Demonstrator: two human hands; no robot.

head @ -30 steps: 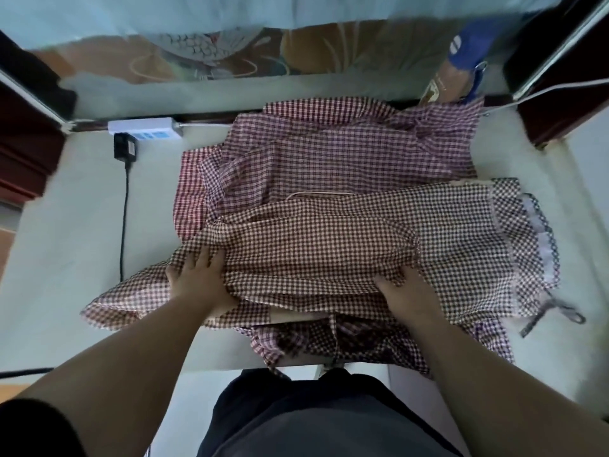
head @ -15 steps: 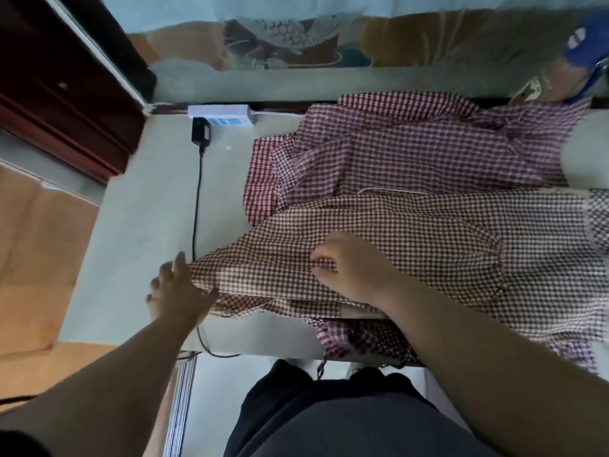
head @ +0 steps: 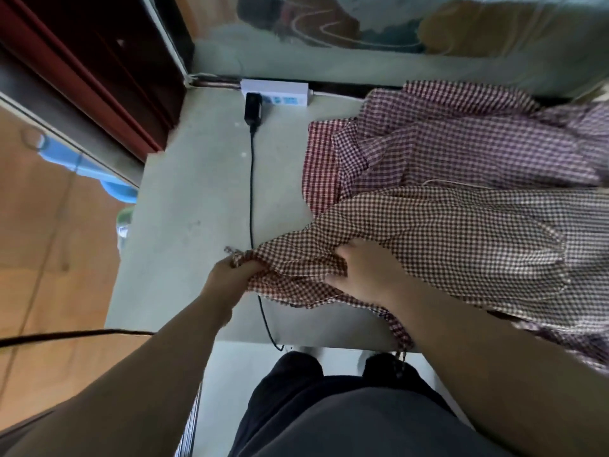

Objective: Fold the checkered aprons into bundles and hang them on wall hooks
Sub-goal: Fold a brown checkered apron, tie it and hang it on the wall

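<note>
Head view, looking down. At far left, a blurred blue object [head: 82,166], perhaps plastic, lies on the orange floor. A pale table [head: 184,225] carries a white power strip [head: 275,92] at its far edge. A black plug [head: 253,108] is seated in the strip, and its black cable [head: 252,186] runs toward the near edge, passing under the cloth.

Left hand [head: 230,278]: grip closed on the bunched left corner of the brown checkered apron [head: 461,245], low over the table. Right hand [head: 365,275]: just beside the left hand, with fingers and thumb curled round a fold of the same apron.

The brown checkered apron spreads rightward across the table and overlaps a purple checkered apron [head: 478,150] behind it. A red checkered piece [head: 318,166] shows at that pile's left edge. A checkered strap [head: 400,334] hangs over the near table edge beneath the right forearm.
</note>
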